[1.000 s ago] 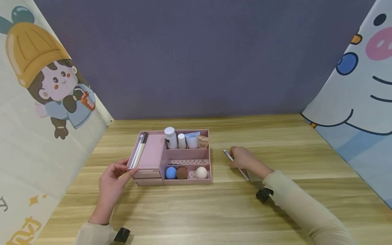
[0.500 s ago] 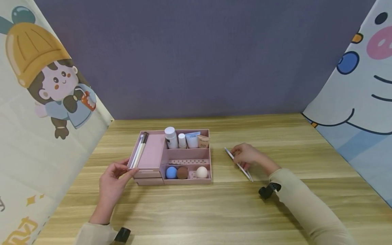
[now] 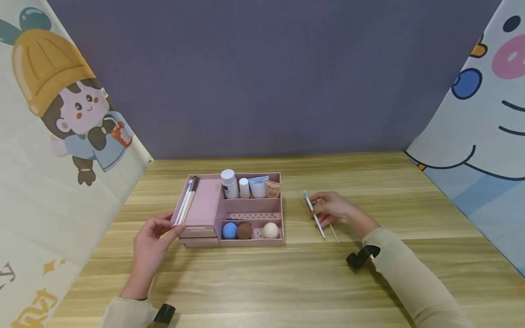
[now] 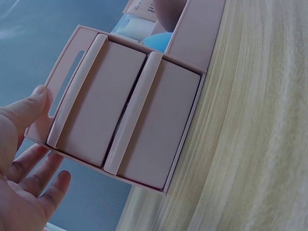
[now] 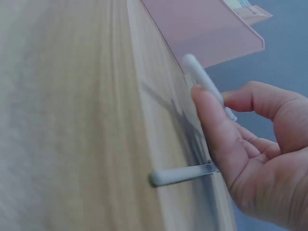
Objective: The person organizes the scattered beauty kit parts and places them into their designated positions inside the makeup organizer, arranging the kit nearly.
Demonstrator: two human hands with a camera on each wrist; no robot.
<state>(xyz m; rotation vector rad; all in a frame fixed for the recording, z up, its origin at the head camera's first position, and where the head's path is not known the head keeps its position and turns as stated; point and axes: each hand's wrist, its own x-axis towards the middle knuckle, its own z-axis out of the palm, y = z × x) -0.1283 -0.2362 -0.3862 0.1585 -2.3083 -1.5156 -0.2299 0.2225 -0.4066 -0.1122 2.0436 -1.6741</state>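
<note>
A pink makeup organizer stands left of centre on the table. My left hand holds its front left corner, thumb on the front face by the handle slot and fingers at the side, the lower ones spread loosely in the left wrist view. To the organizer's right, my right hand pinches a slim white makeup brush between thumb and fingertips, tilted above the table. Beneath that hand a second thin brush, with a pale handle and silvery ferrule, lies partly hidden behind the fingers.
The organizer holds white-handled brushes in its top left tray. A white bottle, a smaller one and tubes stand at its back; blue, brown and cream sponges sit in front. Two drawers face forward. A dark panel rises behind.
My right hand has risen slightly and shifted right; the pinched brush has come up and turned steeper, separating from the second brush. My left hand keeps its place at the organizer.
</note>
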